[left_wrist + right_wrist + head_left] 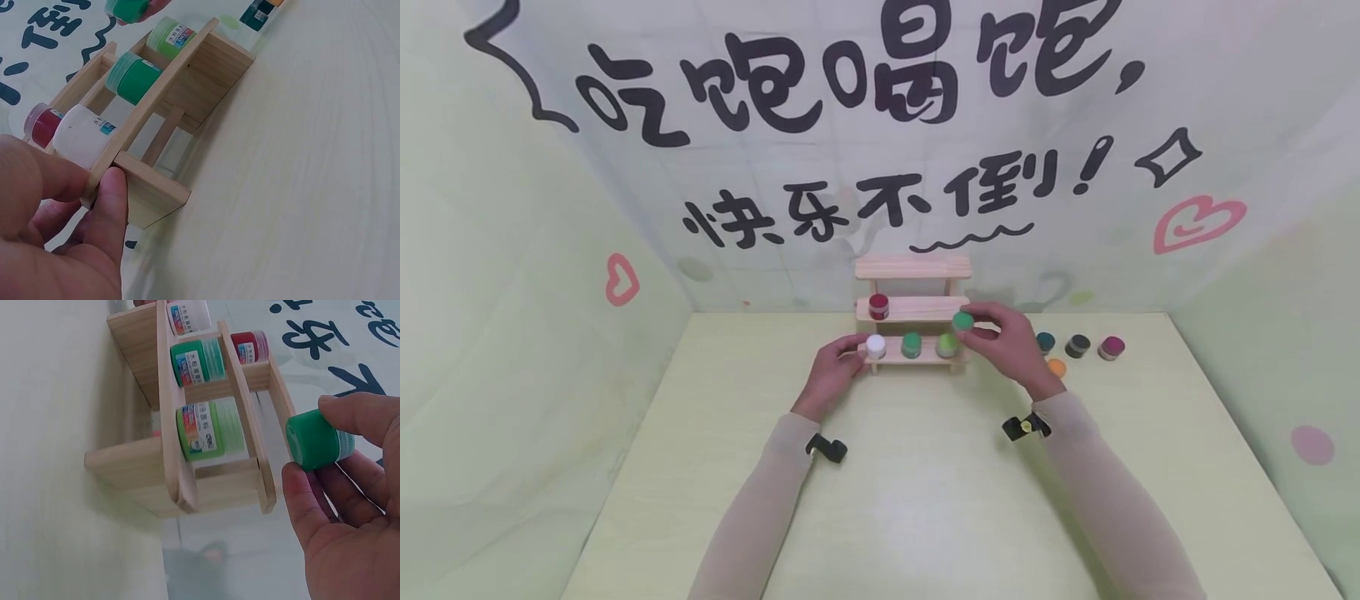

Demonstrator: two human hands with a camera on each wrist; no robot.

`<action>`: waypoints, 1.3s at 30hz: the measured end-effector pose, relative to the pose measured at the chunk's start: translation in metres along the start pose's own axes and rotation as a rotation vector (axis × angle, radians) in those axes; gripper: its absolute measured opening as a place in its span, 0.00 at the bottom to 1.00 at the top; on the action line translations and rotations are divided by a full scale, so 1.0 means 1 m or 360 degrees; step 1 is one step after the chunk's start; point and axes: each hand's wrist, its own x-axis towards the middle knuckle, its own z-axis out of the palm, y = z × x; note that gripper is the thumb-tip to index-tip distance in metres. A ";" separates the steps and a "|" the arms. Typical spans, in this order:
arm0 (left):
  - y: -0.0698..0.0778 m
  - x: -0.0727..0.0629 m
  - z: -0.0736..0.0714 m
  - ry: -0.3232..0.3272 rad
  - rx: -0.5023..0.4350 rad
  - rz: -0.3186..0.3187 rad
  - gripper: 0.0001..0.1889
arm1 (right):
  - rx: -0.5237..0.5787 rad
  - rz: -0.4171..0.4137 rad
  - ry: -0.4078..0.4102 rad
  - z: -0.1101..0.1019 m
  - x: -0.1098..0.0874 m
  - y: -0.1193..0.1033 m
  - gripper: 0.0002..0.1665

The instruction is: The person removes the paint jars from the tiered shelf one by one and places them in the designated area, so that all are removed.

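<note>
A small three-tier wooden rack (913,267) stands at the back of the table. My left hand (835,372) pinches the left end of its lowest shelf (100,169) between thumb and fingers. Along that shelf sit a white paint jar (876,347), a green paint jar (912,345) and a light green paint jar (947,346). On the middle shelf, toward the left, is a dark red paint jar (878,307). My right hand (1009,343) grips another green paint jar (315,440), held in the air beside the rack's right end.
To the right on the table (925,492) stand a dark teal jar (1045,342), a black jar (1078,346), a magenta jar (1111,347) and an orange jar (1057,367). A printed cloth (850,175) hangs behind the rack.
</note>
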 end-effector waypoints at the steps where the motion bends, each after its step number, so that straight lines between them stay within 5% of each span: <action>1: 0.000 -0.001 0.000 0.0001 0.0001 0.0002 0.17 | -0.0017 0.0009 0.0003 -0.002 -0.002 0.001 0.27; 39: -0.002 -0.003 -0.003 -0.0029 0.0000 0.0001 0.17 | -0.0385 0.0154 0.0167 -0.097 -0.067 0.051 0.33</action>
